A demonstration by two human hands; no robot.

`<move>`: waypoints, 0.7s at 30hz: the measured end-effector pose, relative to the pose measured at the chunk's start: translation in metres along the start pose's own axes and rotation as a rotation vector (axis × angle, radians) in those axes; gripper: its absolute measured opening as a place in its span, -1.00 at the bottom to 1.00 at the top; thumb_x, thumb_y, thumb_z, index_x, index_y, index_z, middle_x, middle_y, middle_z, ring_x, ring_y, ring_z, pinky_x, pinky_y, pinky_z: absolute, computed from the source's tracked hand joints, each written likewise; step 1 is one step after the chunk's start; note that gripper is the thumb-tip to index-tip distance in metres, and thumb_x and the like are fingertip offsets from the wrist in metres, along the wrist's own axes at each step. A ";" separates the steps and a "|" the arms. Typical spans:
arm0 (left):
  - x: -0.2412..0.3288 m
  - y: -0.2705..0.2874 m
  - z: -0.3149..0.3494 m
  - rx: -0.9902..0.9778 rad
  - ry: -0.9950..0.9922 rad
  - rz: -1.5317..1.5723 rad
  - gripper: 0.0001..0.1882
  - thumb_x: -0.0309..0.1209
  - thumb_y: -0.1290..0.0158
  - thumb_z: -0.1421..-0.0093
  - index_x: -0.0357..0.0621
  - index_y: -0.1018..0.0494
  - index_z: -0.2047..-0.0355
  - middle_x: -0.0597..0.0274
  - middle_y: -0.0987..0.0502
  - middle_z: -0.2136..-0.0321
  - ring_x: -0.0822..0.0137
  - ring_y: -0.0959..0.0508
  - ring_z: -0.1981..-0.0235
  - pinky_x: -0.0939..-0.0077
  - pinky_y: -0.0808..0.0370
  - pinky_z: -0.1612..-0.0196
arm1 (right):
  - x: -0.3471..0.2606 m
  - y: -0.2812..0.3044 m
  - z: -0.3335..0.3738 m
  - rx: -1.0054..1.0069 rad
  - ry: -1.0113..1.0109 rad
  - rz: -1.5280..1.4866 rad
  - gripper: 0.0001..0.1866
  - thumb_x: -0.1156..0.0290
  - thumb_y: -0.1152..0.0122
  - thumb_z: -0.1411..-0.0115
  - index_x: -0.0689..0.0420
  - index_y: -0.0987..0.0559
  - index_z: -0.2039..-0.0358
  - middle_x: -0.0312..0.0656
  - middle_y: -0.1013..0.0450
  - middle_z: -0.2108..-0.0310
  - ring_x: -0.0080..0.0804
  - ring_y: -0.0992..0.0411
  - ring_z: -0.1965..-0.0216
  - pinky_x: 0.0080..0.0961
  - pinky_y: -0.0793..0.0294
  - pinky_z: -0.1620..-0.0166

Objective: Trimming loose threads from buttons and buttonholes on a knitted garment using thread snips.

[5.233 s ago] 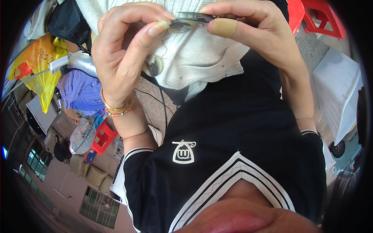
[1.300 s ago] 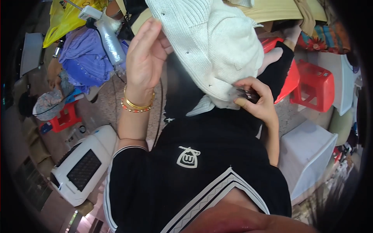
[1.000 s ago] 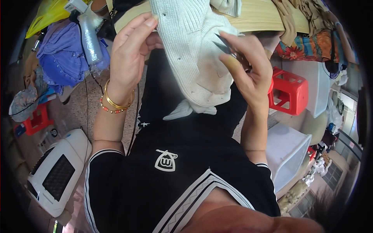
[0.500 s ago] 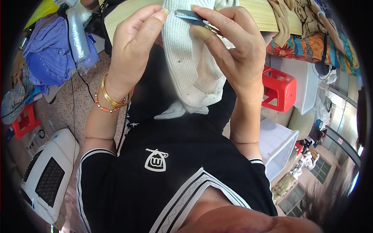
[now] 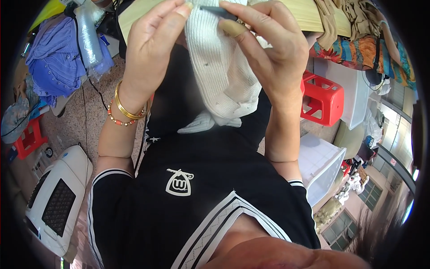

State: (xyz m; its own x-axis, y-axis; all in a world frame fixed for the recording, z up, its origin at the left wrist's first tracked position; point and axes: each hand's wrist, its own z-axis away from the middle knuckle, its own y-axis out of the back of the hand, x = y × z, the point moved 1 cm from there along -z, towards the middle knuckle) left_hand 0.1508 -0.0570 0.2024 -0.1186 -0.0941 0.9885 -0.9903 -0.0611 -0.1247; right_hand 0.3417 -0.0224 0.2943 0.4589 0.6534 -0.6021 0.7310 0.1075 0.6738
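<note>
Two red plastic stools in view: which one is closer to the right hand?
The red stool just right of the right hand, beside the white bins. The other sits far left, on the floor.

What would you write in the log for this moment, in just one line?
left hand: pinching white knit garment | right hand: holding small dark tool at garment's top | nearby: red stool

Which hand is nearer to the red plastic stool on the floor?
Right. The right hand is just left of and above the red plastic stool; the left hand is far across the white knit garment.
</note>
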 end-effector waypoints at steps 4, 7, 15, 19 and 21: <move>0.004 0.001 -0.003 0.007 0.030 0.226 -0.59 -0.26 0.17 -0.43 -0.34 -0.42 -0.06 0.22 -0.58 0.14 0.45 -0.59 0.23 0.54 -0.50 0.13 | -0.004 0.002 0.007 0.124 -0.038 -0.042 -0.65 0.61 -0.44 0.01 0.20 -0.68 0.14 -0.22 -0.43 0.46 -0.50 -0.39 0.47 -0.64 -0.34 0.41; 0.019 -0.009 -0.005 0.077 0.051 0.457 -0.63 -0.28 0.20 -0.45 -0.31 -0.40 -0.04 0.32 -0.59 0.26 0.54 -0.59 0.34 0.71 -0.49 0.24 | -0.005 0.007 0.019 0.064 -0.153 -0.094 -0.62 0.60 -0.44 0.02 0.20 -0.68 0.12 -0.22 -0.44 0.45 -0.51 -0.40 0.46 -0.65 -0.35 0.40; 0.006 0.006 -0.008 0.055 0.051 0.422 -0.68 -0.31 0.16 -0.43 -0.28 -0.43 0.01 0.24 -0.61 0.22 0.49 -0.62 0.32 0.63 -0.55 0.24 | 0.012 -0.002 0.046 -0.006 0.148 -0.055 -0.56 0.57 -0.48 0.07 0.19 -0.68 0.10 -0.28 -0.41 0.44 -0.56 -0.38 0.44 -0.65 -0.35 0.39; 0.013 -0.001 -0.012 0.088 0.045 0.384 -0.69 -0.32 0.16 -0.43 -0.29 -0.43 0.01 0.19 -0.62 0.22 0.44 -0.65 0.36 0.60 -0.60 0.30 | -0.017 0.007 0.035 -0.111 -0.076 0.054 -0.59 0.51 -0.45 0.03 0.12 -0.67 0.09 -0.25 -0.37 0.48 -0.41 -0.38 0.50 -0.50 -0.35 0.46; 0.024 -0.001 -0.010 0.091 0.048 0.386 -0.69 -0.32 0.16 -0.43 -0.29 -0.43 0.02 0.17 -0.62 0.23 0.42 -0.66 0.37 0.59 -0.61 0.33 | -0.021 0.008 0.032 -0.107 -0.061 0.067 -0.60 0.51 -0.45 0.03 0.11 -0.66 0.10 -0.24 -0.36 0.49 -0.39 -0.38 0.50 -0.49 -0.36 0.45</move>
State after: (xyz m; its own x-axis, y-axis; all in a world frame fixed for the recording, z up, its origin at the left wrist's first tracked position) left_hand 0.1479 -0.0490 0.2269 -0.4864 -0.0809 0.8700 -0.8620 -0.1182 -0.4929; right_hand 0.3539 -0.0598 0.2986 0.5367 0.6157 -0.5769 0.6415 0.1464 0.7530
